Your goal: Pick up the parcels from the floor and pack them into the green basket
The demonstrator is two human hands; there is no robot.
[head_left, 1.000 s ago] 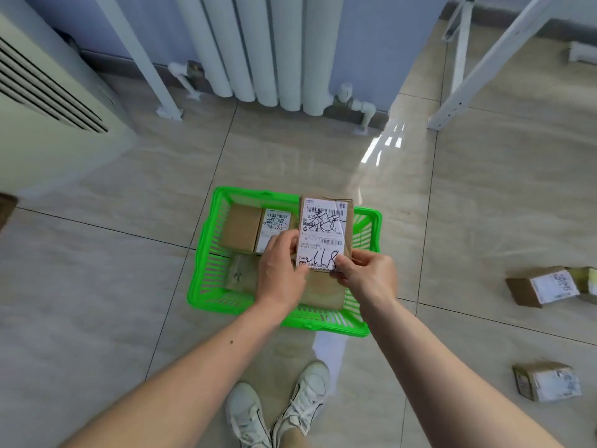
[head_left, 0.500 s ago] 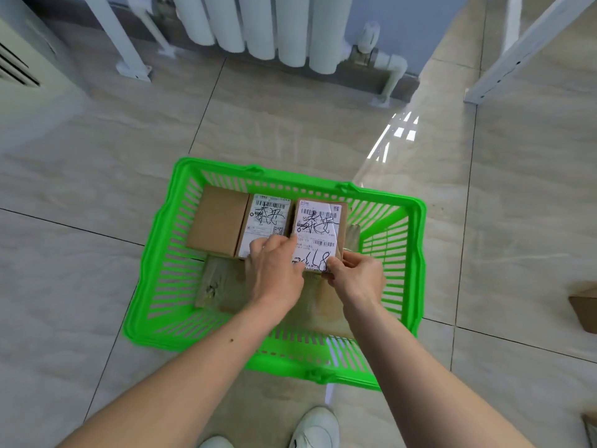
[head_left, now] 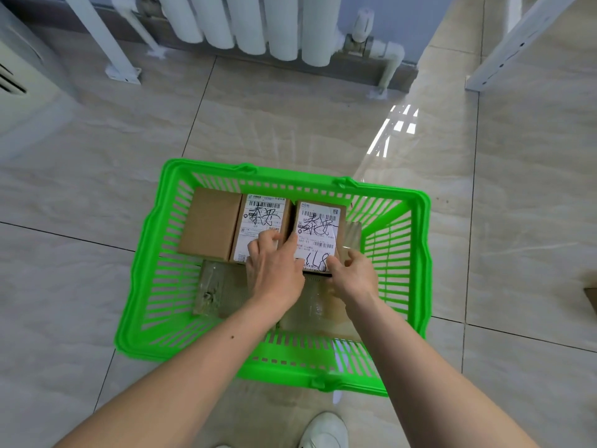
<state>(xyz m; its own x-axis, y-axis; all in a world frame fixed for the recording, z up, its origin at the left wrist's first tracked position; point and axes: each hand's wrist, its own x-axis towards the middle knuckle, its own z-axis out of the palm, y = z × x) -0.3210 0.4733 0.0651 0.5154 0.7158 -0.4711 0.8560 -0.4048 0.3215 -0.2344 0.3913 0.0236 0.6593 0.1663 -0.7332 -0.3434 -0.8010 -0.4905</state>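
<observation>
The green basket (head_left: pixel 147 260) stands on the tiled floor in front of me. Inside it, a brown parcel with a white label (head_left: pixel 318 232) sits at the back right, beside a wider labelled parcel (head_left: pixel 213 231) at the back left. My left hand (head_left: pixel 274 270) grips the right parcel's near left edge, its thumb lying on the label. My right hand (head_left: pixel 353 274) pinches its near right corner. Flat taped parcels (head_left: pixel 213 287) lie underneath, partly hidden by my arms.
A white radiator (head_left: pixel 258 24) and its pipe run along the far wall. White frame legs (head_left: pixel 106 37) stand at the left and right. A pale appliance (head_left: pixel 26 82) is at the far left. The corner of another parcel (head_left: pixel 591 300) shows at the right edge.
I have leaned in over the basket. The labelled parcel has gone down from above the basket to its back right, next to the other parcel, both hands staying on it.
</observation>
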